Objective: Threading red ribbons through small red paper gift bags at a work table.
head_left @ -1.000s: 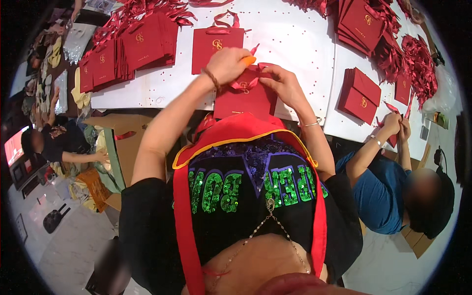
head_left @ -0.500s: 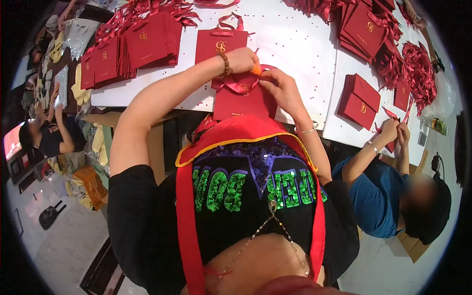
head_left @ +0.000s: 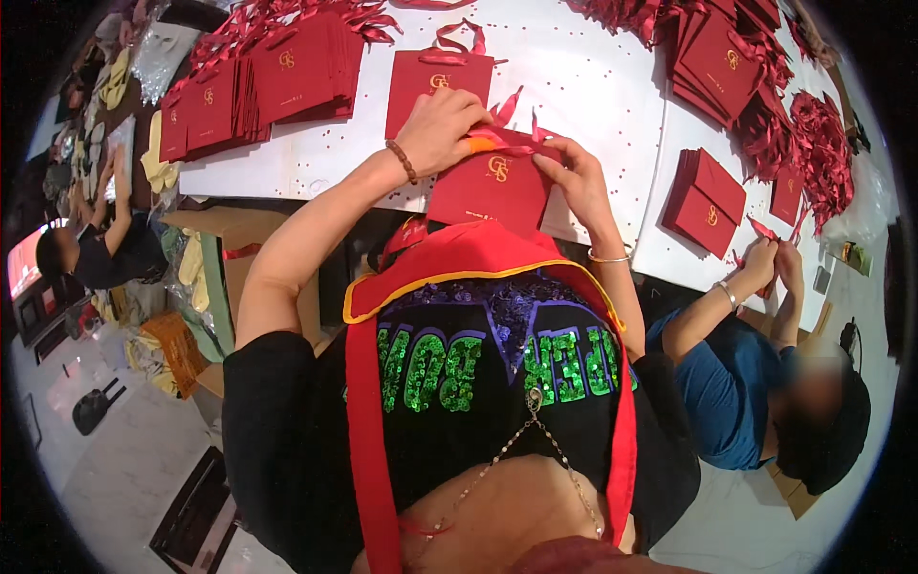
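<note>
I hold a flat red paper gift bag (head_left: 490, 191) with a gold emblem at the near edge of the white table (head_left: 593, 77). My left hand (head_left: 442, 129) grips its top left corner, where a red ribbon (head_left: 512, 142) and something orange show. My right hand (head_left: 574, 177) pinches the bag's upper right edge. Another red bag (head_left: 435, 81) with a ribbon handle lies flat just beyond my left hand.
Stacks of red bags (head_left: 277, 72) lie at the far left, more bags (head_left: 722, 53) and loose red ribbons (head_left: 822, 134) at the far right. A small pile (head_left: 706, 201) sits by a seated person in blue (head_left: 746, 383). Another person (head_left: 96, 239) crouches left among boxes (head_left: 229, 268).
My hands shifted slightly on the bag, the left hand moving right over its top edge. The person at the left moved their arms.
</note>
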{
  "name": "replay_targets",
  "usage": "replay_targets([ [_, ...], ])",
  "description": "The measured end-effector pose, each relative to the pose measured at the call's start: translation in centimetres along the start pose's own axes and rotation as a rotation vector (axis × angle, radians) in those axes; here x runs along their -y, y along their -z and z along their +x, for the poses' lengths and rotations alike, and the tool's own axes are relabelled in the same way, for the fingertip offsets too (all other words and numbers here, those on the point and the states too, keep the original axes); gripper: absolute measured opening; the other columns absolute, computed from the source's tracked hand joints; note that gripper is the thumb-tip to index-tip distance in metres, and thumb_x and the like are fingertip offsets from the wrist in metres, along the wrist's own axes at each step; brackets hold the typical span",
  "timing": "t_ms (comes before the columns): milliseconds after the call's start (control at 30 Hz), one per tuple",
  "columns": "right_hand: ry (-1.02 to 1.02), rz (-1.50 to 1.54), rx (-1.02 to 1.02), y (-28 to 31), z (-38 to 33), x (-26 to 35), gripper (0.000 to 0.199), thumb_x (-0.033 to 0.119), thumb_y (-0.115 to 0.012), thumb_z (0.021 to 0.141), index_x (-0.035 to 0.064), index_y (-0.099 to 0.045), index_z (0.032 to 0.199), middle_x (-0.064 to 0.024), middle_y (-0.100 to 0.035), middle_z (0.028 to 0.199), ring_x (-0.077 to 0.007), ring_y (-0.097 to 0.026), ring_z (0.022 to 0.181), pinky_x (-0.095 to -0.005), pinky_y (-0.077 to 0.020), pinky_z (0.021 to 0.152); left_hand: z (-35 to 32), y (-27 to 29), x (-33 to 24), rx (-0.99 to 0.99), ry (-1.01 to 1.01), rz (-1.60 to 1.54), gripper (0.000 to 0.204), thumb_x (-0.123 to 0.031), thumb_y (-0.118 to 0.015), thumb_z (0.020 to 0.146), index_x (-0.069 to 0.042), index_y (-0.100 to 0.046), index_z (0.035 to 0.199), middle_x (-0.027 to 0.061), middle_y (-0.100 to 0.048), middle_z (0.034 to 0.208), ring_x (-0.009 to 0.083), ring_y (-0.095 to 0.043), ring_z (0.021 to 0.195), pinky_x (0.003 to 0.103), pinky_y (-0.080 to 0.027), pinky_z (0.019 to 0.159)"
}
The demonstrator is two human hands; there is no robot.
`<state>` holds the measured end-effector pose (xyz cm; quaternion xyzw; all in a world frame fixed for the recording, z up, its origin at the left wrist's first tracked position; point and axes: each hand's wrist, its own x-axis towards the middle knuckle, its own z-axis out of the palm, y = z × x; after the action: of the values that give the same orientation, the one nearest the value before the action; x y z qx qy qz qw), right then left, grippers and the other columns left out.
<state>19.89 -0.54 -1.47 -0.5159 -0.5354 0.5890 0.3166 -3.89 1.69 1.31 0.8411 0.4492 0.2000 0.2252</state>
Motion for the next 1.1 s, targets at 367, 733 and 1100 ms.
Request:
replay_targets([
  [367, 0.007, 0.047, 0.058, 0.7, -0.5, 0.3, 0.018, 0.009, -0.060, 0.082, 0.0005, -0.057, 0.097, 0.0008, -0.057, 0.079, -0.0052, -0.051, 0.071, -0.0186, -0.0409, 0.063, -1.9, -1.3, -1.3, -0.255, -0.173, 0.091, 0.018, -0.013, -0.061, 0.073, -0.004, -0.061, 0.090, 0.0093, -0.057, 0.099, 0.0237, -0.055, 0.090, 0.034, -0.041, 0.076],
  [733, 0.060, -0.056, 0.045, 0.3, 0.3, 0.1, 0.018, 0.008, -0.059, 0.083, 0.0005, -0.056, 0.099, 0.0006, -0.057, 0.082, -0.0052, -0.050, 0.073, -0.0186, -0.0417, 0.065, -3.4, -2.5, -5.1, 0.055, -0.515, 0.245, 0.020, -0.022, -0.053, 0.074, -0.012, -0.056, 0.090, 0.0000, -0.053, 0.078, 0.0161, -0.053, 0.069, 0.031, -0.038, 0.065],
  [1100, 0.104, 0.004, 0.145, -0.3, -0.7, 2.2, 0.018, 0.012, -0.061, 0.081, 0.0003, -0.058, 0.095, -0.0035, -0.056, 0.086, -0.0104, -0.053, 0.076, -0.0233, -0.0437, 0.069, 3.1, 1.1, 2.4, 0.192, 0.692, -0.787, 0.047, -0.045, -0.037, 0.091, -0.004, -0.060, 0.092, 0.0034, -0.055, 0.059, 0.0100, -0.051, 0.052, 0.024, -0.038, 0.049],
])
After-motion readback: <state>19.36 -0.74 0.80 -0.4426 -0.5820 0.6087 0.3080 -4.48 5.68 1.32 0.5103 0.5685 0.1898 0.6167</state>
